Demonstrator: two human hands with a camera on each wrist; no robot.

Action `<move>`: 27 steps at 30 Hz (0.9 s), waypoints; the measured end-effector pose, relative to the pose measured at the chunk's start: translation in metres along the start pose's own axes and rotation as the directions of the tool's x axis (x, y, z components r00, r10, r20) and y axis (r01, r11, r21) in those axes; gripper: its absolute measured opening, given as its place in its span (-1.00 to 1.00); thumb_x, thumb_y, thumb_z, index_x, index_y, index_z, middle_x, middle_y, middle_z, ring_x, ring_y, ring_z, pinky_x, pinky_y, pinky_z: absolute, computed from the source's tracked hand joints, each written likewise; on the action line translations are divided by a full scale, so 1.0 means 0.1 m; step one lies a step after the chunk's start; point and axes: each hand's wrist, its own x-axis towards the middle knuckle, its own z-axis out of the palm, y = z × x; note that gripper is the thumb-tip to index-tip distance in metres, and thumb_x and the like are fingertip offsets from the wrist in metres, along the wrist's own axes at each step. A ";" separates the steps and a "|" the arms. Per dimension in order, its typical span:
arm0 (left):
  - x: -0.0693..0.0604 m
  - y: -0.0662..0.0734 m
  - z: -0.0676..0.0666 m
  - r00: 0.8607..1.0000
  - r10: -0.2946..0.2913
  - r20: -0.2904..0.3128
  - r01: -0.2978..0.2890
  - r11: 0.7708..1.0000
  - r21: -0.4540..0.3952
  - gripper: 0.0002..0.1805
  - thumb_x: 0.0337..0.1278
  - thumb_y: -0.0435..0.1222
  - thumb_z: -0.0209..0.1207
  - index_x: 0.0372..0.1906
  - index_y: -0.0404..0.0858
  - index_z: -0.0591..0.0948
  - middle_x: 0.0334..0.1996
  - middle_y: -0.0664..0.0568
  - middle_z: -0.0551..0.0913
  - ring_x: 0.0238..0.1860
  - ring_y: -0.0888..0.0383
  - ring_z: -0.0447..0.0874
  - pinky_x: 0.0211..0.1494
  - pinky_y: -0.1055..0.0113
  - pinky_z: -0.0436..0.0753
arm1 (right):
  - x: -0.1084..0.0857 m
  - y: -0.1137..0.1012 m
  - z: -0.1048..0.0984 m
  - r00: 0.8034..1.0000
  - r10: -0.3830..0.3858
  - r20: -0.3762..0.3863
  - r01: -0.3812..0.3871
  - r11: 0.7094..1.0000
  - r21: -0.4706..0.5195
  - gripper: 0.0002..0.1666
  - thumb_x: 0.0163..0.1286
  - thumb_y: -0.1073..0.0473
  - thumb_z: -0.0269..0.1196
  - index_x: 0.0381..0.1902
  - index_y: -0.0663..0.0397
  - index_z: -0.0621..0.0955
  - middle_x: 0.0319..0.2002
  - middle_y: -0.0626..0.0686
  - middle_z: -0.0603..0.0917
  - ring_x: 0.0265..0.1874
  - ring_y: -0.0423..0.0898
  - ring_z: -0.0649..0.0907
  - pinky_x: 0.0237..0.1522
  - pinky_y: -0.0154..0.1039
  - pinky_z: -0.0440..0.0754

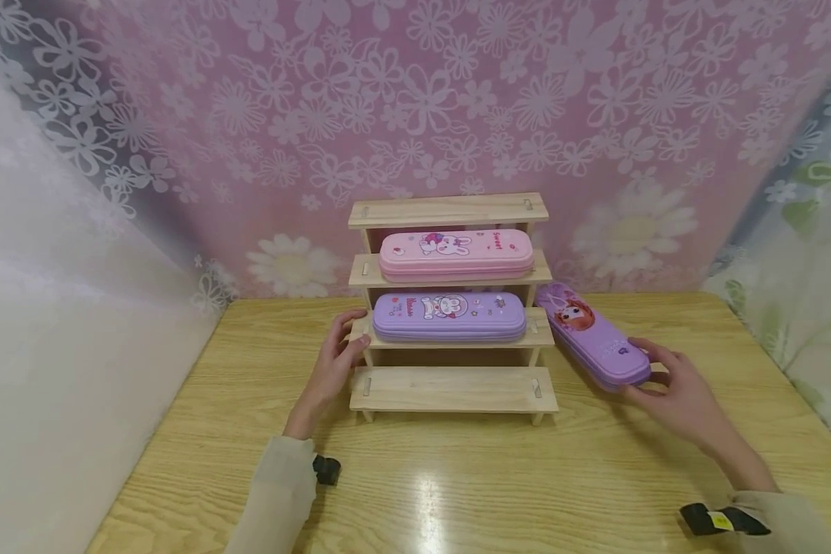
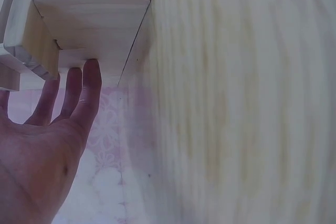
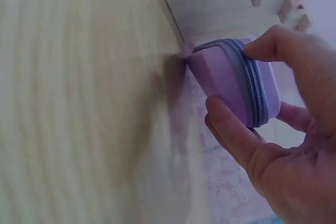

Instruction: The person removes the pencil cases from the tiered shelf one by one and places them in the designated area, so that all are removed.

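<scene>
I find the right hand [image 1: 685, 396] partly closed, pinching the near end of a purple case bearing a girl's picture [image 1: 599, 342], thumb on one side and fingers on the other. The case lies slantwise to the right of a four-tier wooden stand [image 1: 450, 388], its far end just beside the stand's side; I cannot tell whether that end touches it. From the right wrist I note a dark zipper [image 3: 257, 87] around the case.

The left hand [image 1: 334, 362] is partly closed at the stand's left end, holding the second tier from the bottom, thumb on top, fingers against the side panel.

On that tier I record a lilac case with a rabbit [image 1: 450, 314], lying flat; on the tier above, a pink case [image 1: 457, 255], also flat. The stand rests on a wood-grain table [image 1: 429, 469] before a pink floral backdrop [image 1: 415, 100].
</scene>
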 end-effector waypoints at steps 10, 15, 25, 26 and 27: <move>-0.01 0.03 0.00 1.000 -0.001 0.003 0.001 1.000 -0.003 -0.52 0.50 -0.22 0.06 0.43 -0.02 0.35 0.31 -0.17 0.46 0.07 -0.04 0.62 0.05 0.06 0.73 | -0.01 -0.03 0.21 0.996 0.029 0.082 -0.034 0.997 0.065 -0.05 0.15 0.15 0.57 0.38 0.19 0.31 -0.05 0.31 0.58 -0.32 -0.42 0.64 -0.34 -0.39 0.66; 0.01 0.01 -0.01 1.000 -0.001 0.000 0.001 1.000 0.007 -0.53 0.51 -0.23 0.06 0.42 -0.01 0.36 0.29 -0.15 0.48 0.04 -0.01 0.61 -0.02 0.17 0.73 | -0.01 -0.08 0.22 0.991 0.055 0.119 -0.064 0.996 0.070 -0.09 0.19 0.13 0.55 0.36 0.19 0.30 -0.07 0.31 0.58 -0.32 -0.31 0.68 -0.39 -0.33 0.67; 0.02 0.02 0.00 1.000 0.009 -0.008 -0.009 1.000 -0.009 -0.55 0.50 -0.22 0.09 0.39 -0.06 0.38 0.31 -0.18 0.46 0.03 0.02 0.59 -0.05 0.19 0.70 | -0.01 -0.08 0.17 0.996 -0.028 0.090 0.030 0.999 -0.021 -0.24 0.20 0.12 0.54 0.28 0.25 0.48 0.08 0.42 0.55 -0.14 0.26 0.72 -0.35 -0.34 0.67; 0.03 0.01 0.00 1.000 0.012 -0.012 -0.012 1.000 -0.009 -0.56 0.50 -0.22 0.10 0.38 -0.06 0.39 0.31 -0.17 0.45 0.02 0.03 0.59 -0.05 0.21 0.70 | -0.01 -0.09 0.16 0.996 -0.052 0.067 0.054 0.998 -0.035 -0.26 0.20 0.13 0.54 0.26 0.24 0.50 0.09 0.43 0.53 -0.11 0.32 0.70 -0.35 -0.34 0.66; 0.03 0.01 0.00 1.000 0.018 -0.016 -0.018 1.000 -0.009 -0.56 0.49 -0.22 0.11 0.38 -0.06 0.40 0.32 -0.17 0.45 0.02 0.03 0.59 -0.06 0.22 0.70 | 0.00 -0.11 0.14 0.997 -0.073 0.039 0.075 0.996 -0.046 -0.29 0.20 0.14 0.53 0.25 0.22 0.53 0.10 0.41 0.52 -0.09 0.30 0.68 -0.34 -0.34 0.67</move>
